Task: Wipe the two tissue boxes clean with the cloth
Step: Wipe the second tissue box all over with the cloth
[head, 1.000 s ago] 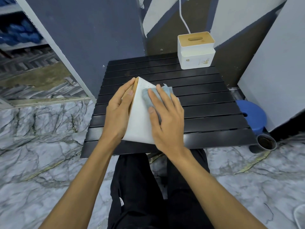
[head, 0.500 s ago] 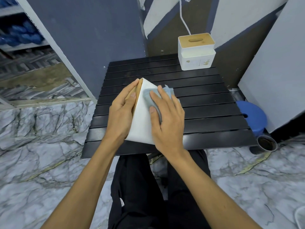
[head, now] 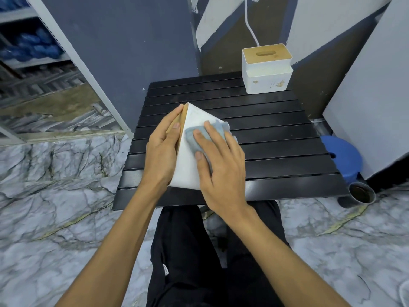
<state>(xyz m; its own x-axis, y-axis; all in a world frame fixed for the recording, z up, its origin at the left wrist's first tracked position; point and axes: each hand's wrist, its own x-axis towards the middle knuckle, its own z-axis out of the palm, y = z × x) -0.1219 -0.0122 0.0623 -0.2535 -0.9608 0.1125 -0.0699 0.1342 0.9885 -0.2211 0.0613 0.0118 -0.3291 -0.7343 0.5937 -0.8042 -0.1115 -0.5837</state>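
The near tissue box [head: 188,171] stands tipped on one edge at the front centre of the black slatted bench [head: 276,156], with a white side facing up and its wooden lid turned to the left. The left hand [head: 162,156] lies flat against the lid side, fingers extended along it, holding the box steady. The right hand [head: 221,171] rests on the white side with fingers spread and nearly straight, pressing the blue-grey cloth [head: 191,136] against the surface; the cloth shows under and beyond the fingertips. The second tissue box [head: 266,72] stands upright at the far right corner of the bench, well apart from both hands, wooden lid and slot facing up. A blue stool [head: 342,156] and a dark cup [head: 359,194] stand on the marble floor just right of the bench.
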